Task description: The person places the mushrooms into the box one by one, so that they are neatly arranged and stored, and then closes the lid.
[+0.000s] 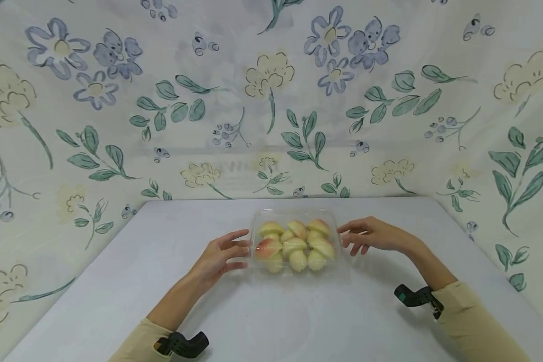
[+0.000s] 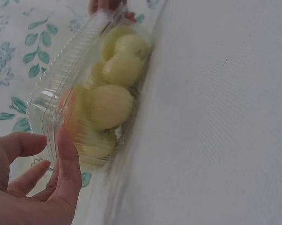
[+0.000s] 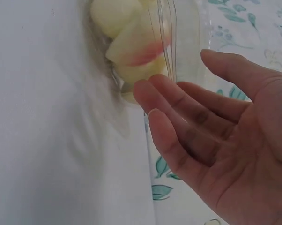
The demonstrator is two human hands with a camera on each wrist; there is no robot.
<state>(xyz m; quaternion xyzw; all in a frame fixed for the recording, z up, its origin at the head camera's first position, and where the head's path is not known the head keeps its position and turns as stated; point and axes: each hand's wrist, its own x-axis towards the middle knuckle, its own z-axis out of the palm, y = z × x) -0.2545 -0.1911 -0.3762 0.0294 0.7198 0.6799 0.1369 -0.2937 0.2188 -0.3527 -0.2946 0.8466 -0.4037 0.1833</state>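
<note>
A clear plastic clamshell box [image 1: 297, 213] sits on the white table, its lid down over several pale yellow fruits with a red blush, which look like peaches [image 1: 294, 246]. My left hand [image 1: 218, 258] is at the box's left side, fingers extended toward it. In the left wrist view, the left fingertips [image 2: 66, 140] are right at the box's edge. On the opposite side, my right hand [image 1: 368, 235] has its fingers loosely bent beside the box wall. The right wrist view shows that palm facing the box with nothing in it.
The white table [image 1: 289, 322] reaches back to a hanging cloth [image 1: 235, 100] printed with flowers and leaves. Black camera mounts [image 1: 183, 344] are strapped at both wrists, over beige sleeves.
</note>
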